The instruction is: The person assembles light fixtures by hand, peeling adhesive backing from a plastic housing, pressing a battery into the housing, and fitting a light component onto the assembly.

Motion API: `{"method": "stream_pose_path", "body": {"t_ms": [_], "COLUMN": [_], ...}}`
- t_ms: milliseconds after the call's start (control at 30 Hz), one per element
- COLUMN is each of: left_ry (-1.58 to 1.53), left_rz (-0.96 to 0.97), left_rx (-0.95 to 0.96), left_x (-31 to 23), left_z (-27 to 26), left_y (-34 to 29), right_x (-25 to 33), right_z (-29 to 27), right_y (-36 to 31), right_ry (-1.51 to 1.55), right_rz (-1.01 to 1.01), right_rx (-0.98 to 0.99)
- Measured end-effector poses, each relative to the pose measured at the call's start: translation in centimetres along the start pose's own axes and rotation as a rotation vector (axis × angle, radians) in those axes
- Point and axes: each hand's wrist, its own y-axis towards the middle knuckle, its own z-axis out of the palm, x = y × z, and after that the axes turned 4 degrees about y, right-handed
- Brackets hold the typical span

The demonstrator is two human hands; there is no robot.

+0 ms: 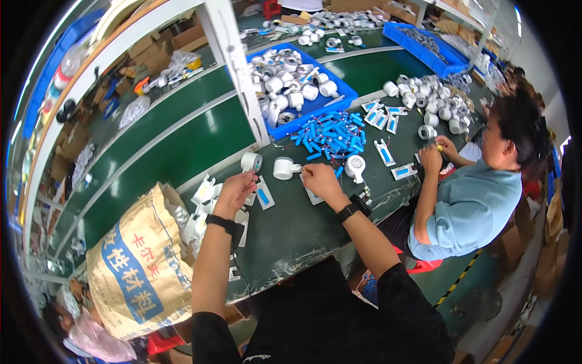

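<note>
Your left hand (235,189) rested on the green table (291,230), fingers curled loosely around a small white part; how tightly they closed could not be made out. Just above its fingertips stood a short white cylinder (251,161), its round face turned up and toward you.

Your right hand (320,181) pinched the stubby handle of a white cup-shaped housing (283,168). The housing lay on its side between your two hands, its long axis running left to right across the table, handle toward your right hand and the round body toward the left. It looked plain, smooth and white, with a darker hollow at the open face.

A flat white plate with a blue insert (264,195) lay just beside your left hand. Behind the housing sat a heap of small blue pieces (332,134), and beyond that a blue bin (315,106) filled with white housings. A co-worker (467,206) in a light blue shirt sat at your right.
</note>
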Motion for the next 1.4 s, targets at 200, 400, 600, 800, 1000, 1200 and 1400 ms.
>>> {"method": "stream_pose_path", "body": {"t_ms": [200,400,600,800,1000,1200,1400], "left_ry": [-0.023,-0.016,-0.002,-0.015,-0.017,-0.006,0.032], "left_rz": [-0.003,-0.003,-0.014,-0.015,-0.018,-0.027,-0.089], "left_rx": [0.017,0.040,0.019,0.017,0.013,0.029,-0.060], "left_x": [-0.4,-0.7,-1.0,-0.8,-0.6,-1.1,-3.9], "left_z": [0.1,-0.2,-0.1,-0.4,-0.4,0.7,-0.2], "left_y": [-0.2,-0.2,-0.3,-0.1,-0.3,-0.3,3.9], "right_x": [-0.3,0.2,0.1,1.0,1.0,-1.6,3.9], "right_z": [-0.2,-0.3,-0.1,-0.7,-0.7,0.1,2.9], "right_y": [-0.2,-0.3,-0.3,-0.4,-0.6,-0.2,1.9], "right_ry": [-0.078,-0.056,-0.064,-0.075,-0.068,-0.095,0.089], "right_rz": [-0.033,-0.047,-0.040,0.009,0.017,-0.065,0.158], "right_rx": [0.010,-0.032,-0.031,0.008,0.010,-0.063,0.109]}}
